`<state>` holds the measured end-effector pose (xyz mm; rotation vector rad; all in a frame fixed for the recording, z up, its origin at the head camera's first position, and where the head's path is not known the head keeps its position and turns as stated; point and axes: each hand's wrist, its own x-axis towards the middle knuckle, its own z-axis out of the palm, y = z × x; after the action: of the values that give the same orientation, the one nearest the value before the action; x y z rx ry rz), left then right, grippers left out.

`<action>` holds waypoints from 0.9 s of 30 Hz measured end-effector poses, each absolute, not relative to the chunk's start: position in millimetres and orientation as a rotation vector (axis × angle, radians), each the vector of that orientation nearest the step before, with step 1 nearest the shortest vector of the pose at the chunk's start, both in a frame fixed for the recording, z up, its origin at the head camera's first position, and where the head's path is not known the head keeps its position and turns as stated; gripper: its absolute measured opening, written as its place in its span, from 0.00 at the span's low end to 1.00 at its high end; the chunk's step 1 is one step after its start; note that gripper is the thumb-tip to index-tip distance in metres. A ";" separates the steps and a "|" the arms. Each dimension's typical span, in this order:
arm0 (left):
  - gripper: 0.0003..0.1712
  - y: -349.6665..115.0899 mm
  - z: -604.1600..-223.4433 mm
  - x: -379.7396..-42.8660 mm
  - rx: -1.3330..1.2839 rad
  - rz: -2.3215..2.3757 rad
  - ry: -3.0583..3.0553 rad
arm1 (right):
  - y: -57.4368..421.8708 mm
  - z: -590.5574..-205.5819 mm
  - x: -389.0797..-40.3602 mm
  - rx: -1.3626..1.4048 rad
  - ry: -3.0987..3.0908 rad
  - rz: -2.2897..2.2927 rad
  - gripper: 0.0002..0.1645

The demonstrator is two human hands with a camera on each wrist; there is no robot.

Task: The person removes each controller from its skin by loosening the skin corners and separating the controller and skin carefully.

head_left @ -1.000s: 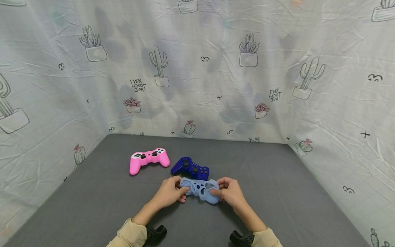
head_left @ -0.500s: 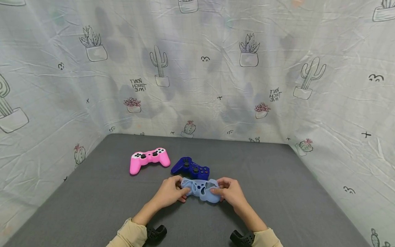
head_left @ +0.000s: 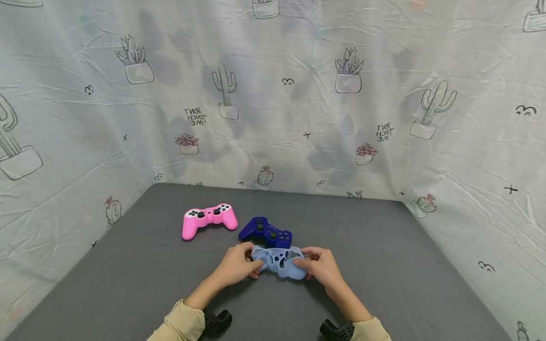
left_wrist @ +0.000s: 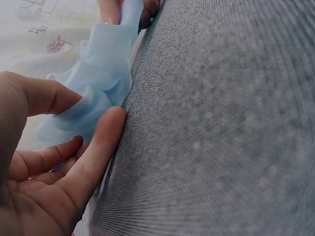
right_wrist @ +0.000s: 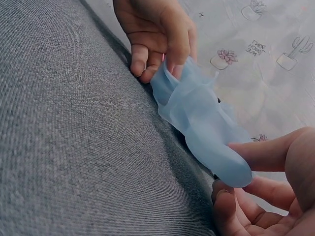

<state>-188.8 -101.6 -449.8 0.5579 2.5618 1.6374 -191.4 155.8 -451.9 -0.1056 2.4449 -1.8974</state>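
Note:
Between both hands is a light blue, soft silicone controller cover (head_left: 285, 267), with cut-out holes showing in the head view. My left hand (head_left: 236, 265) pinches its left end, thumb on top and fingers beneath. The right end is gripped by my right hand (head_left: 322, 269), its thumb pressed on the upper face. In the left wrist view the cover (left_wrist: 103, 83) looks limp and folded near the thumb. One rounded grip of the cover (right_wrist: 221, 162) points toward the right fingers in the right wrist view. Just beyond it lies a dark blue game controller (head_left: 265, 232), its near edge partly hidden.
A pink game controller (head_left: 209, 220) with white button areas lies farther back on the left. The grey cloth-covered table (head_left: 362, 237) meets a white curtain (head_left: 273, 94) printed with cacti at the back and sides. Black wrist straps (head_left: 339, 330) show at the sleeves.
Both hands keep their hold on the cover with hardly any movement. The whole head view has shifted slightly, so things appear a little farther right.

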 end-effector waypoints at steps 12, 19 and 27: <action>0.12 -101.5 -447.2 -186.9 0.606 1.584 2.565 | 154.4 -450.0 -188.9 -0.107 2.450 -1.928 0.17; 0.20 -99.0 -446.8 -185.2 0.666 1.666 2.437 | 153.9 -450.7 -188.2 -0.051 2.450 -1.950 0.14; 0.25 -95.4 -445.2 -184.6 0.716 1.721 2.274 | 154.8 -451.4 -191.2 -0.010 2.469 -1.981 0.14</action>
<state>-184.6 -95.4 -445.2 0.7160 2.2743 1.7215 -191.2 154.8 -451.4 -0.0097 2.4688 -1.9810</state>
